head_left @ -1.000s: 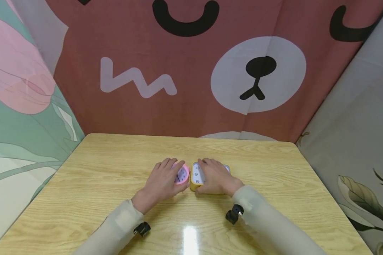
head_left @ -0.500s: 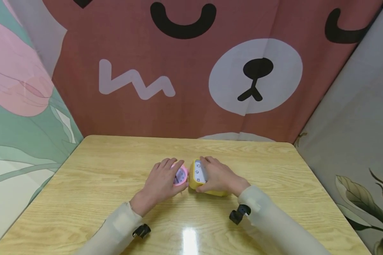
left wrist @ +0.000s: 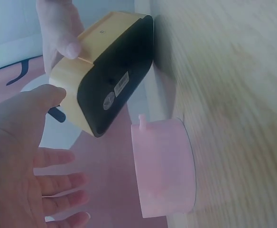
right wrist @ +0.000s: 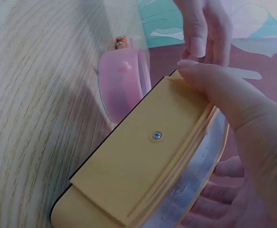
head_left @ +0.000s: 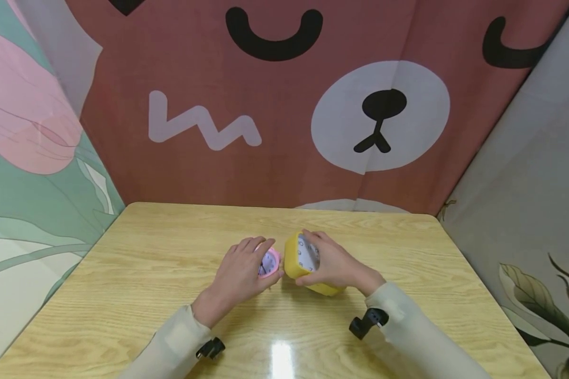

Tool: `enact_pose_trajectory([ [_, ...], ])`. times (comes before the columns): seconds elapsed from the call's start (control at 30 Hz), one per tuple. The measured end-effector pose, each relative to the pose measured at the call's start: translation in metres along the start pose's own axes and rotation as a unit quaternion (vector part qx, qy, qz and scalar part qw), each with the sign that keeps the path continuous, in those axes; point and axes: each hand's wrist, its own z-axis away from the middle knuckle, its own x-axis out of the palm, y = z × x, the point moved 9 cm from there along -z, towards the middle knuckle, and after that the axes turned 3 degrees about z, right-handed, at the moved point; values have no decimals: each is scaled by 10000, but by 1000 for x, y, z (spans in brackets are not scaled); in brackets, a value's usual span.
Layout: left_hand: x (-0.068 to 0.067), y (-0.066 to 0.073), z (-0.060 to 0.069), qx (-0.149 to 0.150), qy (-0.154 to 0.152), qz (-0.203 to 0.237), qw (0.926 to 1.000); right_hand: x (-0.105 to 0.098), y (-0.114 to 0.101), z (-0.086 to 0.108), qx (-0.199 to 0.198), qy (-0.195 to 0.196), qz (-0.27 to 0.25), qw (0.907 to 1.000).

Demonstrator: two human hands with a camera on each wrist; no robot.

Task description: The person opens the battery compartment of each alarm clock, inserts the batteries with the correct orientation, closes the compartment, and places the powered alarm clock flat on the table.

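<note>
At the centre of the head view, we see the right hand holding the yellow clock in a wide grip, thumb along one side wall and fingers across on the opposite one. We take that spread to be for control: pressing on the walls lets the hand tilt the body without relying on the dial. The clock is tipped so its dial leans towards lower right; its far end seems to rest on the table, though we cannot be sure. Just beside it, left of centre, the pink clock lies on its back, face up, probably because its flat back sits steadier that way. In the head view the left hand seems to hold it, but the left wrist view shows those fingers loosely spread and apart from it, gripping nothing; whether the thumb touches the yellow clock we cannot tell. That view alone gives us the black back with its barcode sticker, at upper centre, and a small peg on the pink clock. Only the right wrist view adds a screw on the yellow side panel and, upper centre, orange-red cylinders beyond the pink clock, perhaps batteries.
</note>
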Motion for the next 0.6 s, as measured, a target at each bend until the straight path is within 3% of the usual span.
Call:
enact_pose_trajectory([
  [0.6,-5,5,4,107,358,92,9993,-6,15,12,-49,606,-1014,9930],
])
